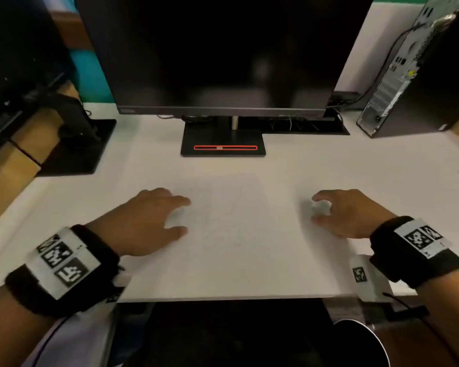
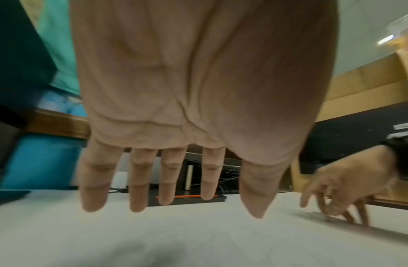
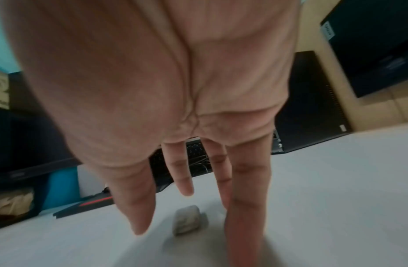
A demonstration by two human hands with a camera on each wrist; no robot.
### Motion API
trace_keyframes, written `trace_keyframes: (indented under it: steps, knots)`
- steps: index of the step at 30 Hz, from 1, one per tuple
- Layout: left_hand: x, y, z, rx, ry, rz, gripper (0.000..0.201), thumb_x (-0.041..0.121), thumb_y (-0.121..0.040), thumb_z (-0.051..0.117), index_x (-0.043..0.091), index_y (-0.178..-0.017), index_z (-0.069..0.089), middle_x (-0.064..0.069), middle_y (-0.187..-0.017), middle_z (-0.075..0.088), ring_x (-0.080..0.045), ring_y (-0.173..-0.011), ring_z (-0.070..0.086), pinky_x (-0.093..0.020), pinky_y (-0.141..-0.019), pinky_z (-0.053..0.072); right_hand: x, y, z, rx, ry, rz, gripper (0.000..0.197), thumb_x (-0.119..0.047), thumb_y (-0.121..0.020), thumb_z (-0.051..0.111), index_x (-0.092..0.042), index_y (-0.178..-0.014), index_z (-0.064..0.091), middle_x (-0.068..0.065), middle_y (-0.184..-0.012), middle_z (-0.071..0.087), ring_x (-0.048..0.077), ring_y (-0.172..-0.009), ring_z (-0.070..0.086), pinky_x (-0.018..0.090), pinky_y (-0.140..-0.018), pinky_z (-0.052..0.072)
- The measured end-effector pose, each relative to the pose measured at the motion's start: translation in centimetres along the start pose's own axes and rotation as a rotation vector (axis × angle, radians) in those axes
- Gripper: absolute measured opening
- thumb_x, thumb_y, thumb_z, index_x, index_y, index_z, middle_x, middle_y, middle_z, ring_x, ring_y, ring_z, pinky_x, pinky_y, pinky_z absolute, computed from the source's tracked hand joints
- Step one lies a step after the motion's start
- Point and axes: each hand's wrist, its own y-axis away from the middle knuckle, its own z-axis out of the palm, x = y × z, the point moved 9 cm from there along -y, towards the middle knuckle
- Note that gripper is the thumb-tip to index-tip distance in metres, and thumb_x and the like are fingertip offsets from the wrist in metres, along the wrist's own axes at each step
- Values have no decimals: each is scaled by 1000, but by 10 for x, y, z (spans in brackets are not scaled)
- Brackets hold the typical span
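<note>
A white desk point(image 1: 249, 260) fills the lower frame, with a dark monitor point(image 1: 223, 49) at top centre and a computer tower point(image 1: 419, 75) at upper right. The left hand point(image 1: 146, 221) hovers at lower left, fingers spread, holding nothing. The right hand point(image 1: 350, 213), lower right, arches open over a small grey object point(image 3: 187, 220) (blurred, perhaps an eraser) lying on the desk between thumb and fingers, apparently untouched.

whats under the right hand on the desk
A small pale grey block lies on the white desk under the right hand, between thumb and fingers, seemingly untouched. In the head view the fingers cover part of it; what it is cannot be told.
</note>
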Motion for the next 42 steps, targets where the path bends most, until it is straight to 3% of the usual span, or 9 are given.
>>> trace_keyframes:
  steps: [3,7,15,20,22,26,30,35,42]
  knots:
    - [29,-20,17,-102,34,117,67,63,-93,51,47,-152,25,6,-161,20,-16,-146,20,-35,-117,26,-9,-14,2,-25,102,-40,28,-33,-89,71,-22,-114,65,-4,-87,60,20,-79,62,27,-71,47]
    - [39,-44,38,-178,-121,82,80,73,-88,48,47,-153,10,-3,-163,7,-29,-145,19,-45,-109,39,-19,-24,5,-57,108,-108,12,-19,-87,72,-28,-92,66,-6,-74,63,13,-65,62,22,-57,45]
    - [44,-57,47,-217,-139,66,92,75,-81,57,46,-152,6,-7,-161,5,-37,-143,14,-50,-106,43,-61,-10,14,-108,-51,-302,31,-16,-80,76,-39,-99,69,-12,-85,60,1,-74,59,12,-65,46]
    - [51,-48,51,-268,-107,67,95,66,-79,64,64,-147,-3,-5,-156,5,-37,-140,14,-47,-107,41,-68,-4,23,-98,-90,-334,17,-17,-79,81,-31,-86,74,-10,-70,62,2,-60,54,13,-60,42]
    - [54,-42,55,-282,-108,66,95,64,-79,65,66,-146,-2,-6,-157,4,-37,-141,12,-46,-107,41,-65,-2,28,-116,-176,-335,16,-19,-82,80,-28,-94,78,-11,-72,65,-2,-59,57,11,-62,44]
    - [56,-33,59,-304,-73,62,100,73,-73,68,65,-147,1,-5,-159,-2,-38,-144,6,-50,-111,36,-68,9,40,-249,-426,-336,13,-9,-93,69,-11,-105,73,17,-82,73,17,-69,67,36,-76,61]
    - [60,-34,59,-306,-79,59,103,73,-71,71,61,-149,5,-6,-162,-6,-40,-147,-4,-53,-115,30,-83,22,62,-414,-692,-296,19,4,-96,62,-2,-112,69,22,-95,75,23,-77,73,30,-69,62]
    - [72,-43,58,-326,-95,132,106,65,-71,77,56,-149,7,8,-166,-11,-34,-150,-6,-52,-116,28,-78,13,59,-260,-402,-316,28,-9,-96,64,-22,-119,74,7,-69,71,14,-61,70,23,-66,57]
    - [78,-43,69,-422,-181,122,116,73,-62,77,74,-139,-10,2,-162,-30,-41,-148,-16,-53,-112,33,-86,17,53,-192,-131,-419,8,-24,-96,62,-25,-102,66,1,-70,73,12,-56,68,27,-63,55]
